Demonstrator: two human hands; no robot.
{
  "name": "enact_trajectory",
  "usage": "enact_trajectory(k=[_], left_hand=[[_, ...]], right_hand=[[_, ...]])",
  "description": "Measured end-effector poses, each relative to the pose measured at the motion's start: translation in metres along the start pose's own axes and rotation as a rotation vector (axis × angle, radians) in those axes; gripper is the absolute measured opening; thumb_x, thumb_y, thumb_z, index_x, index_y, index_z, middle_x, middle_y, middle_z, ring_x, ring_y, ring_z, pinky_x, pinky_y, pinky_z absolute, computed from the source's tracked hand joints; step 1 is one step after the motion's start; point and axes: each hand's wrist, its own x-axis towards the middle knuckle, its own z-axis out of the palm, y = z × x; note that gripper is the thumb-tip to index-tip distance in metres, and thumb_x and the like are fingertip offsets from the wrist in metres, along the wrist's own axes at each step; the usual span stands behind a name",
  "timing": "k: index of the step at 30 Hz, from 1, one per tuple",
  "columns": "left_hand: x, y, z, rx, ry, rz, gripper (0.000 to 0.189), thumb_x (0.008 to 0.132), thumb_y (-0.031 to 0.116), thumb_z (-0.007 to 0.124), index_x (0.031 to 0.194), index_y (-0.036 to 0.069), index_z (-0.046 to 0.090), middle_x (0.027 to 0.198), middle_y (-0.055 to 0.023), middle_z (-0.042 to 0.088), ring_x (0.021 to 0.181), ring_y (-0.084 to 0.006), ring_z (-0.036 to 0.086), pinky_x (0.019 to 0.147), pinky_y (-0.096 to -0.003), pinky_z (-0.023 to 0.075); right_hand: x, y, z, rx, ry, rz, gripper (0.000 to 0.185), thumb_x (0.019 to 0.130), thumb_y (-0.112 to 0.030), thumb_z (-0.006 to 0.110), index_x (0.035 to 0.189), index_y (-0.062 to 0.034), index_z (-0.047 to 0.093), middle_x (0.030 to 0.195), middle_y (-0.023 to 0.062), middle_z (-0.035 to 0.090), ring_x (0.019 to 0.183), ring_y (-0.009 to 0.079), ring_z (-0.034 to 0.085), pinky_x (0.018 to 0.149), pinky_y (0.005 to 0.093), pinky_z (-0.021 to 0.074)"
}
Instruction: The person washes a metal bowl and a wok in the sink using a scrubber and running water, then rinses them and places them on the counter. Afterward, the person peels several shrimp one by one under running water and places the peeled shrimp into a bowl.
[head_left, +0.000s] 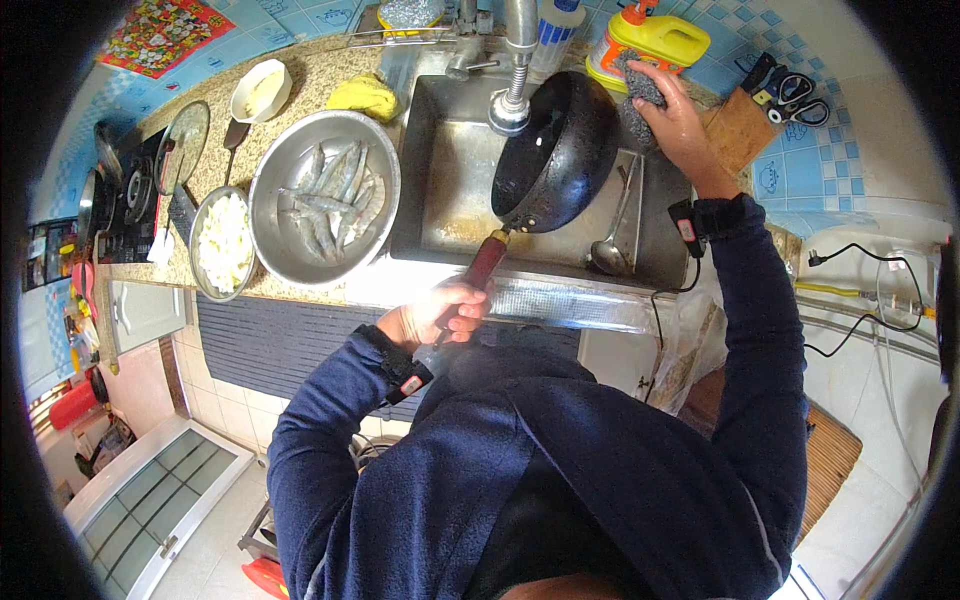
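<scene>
My left hand (450, 315) is closed round the red-brown handle (486, 262) of a black wok (574, 161). The wok is tilted on its side over the stainless steel sink (457, 172), below the faucet's spray head (509, 111). At the sink's right back corner, my right hand (675, 124) grips a grey scouring pad (643, 84), raised off the wok. A metal ladle (611, 251) lies in the right part of the sink.
Left of the sink stand a steel basin (262, 225) with raw shrimp, a bowl of chopped white vegetable (225, 247) and a yellow cloth (364, 97). Behind the sink are a yellow detergent jug (660, 39) and a clear bottle (556, 37). Scissors (795, 97) and a wooden block (739, 131) are at right.
</scene>
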Motion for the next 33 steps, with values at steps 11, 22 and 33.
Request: enact_trajectory(k=[11, 22, 33], left_hand=[[0.002, -0.014, 0.0, 0.343, 0.101, -0.04, 0.022, 0.086, 0.018, 0.061, 0.096, 0.011, 0.043, 0.063, 0.0036, 0.043, 0.046, -0.0047, 0.042, 0.041, -0.0198, 0.0366], [-0.005, 0.011, -0.045, 0.787, 0.535, 0.018, 0.036, 0.074, 0.002, 0.054, 0.107, -0.004, 0.041, 0.059, -0.0028, 0.049, 0.041, -0.0114, 0.05, 0.038, -0.026, 0.0426], [-0.006, 0.017, -0.059, 0.729, 0.605, 0.038, 0.022, 0.076, 0.008, 0.056, 0.094, 0.0, 0.047, 0.057, -0.0031, 0.05, 0.042, -0.0123, 0.05, 0.039, -0.0262, 0.0428]], right_hand=[[0.041, 0.01, 0.037, -0.341, -0.293, -0.112, 0.042, 0.082, -0.008, 0.059, 0.124, -0.012, 0.051, 0.109, 0.0162, 0.053, 0.105, 0.0324, 0.053, 0.09, 0.0401, 0.0436], [0.125, 0.062, 0.153, -0.326, -0.259, -0.274, 0.035, 0.079, -0.017, 0.065, 0.113, -0.0134, 0.058, 0.106, 0.0143, 0.057, 0.096, 0.0342, 0.06, 0.079, 0.0433, 0.0505], [0.127, 0.062, 0.177, -0.311, -0.47, -0.19, 0.05, 0.076, -0.011, 0.063, 0.124, -0.0163, 0.053, 0.099, 0.0143, 0.057, 0.096, 0.0335, 0.057, 0.085, 0.041, 0.0461]])
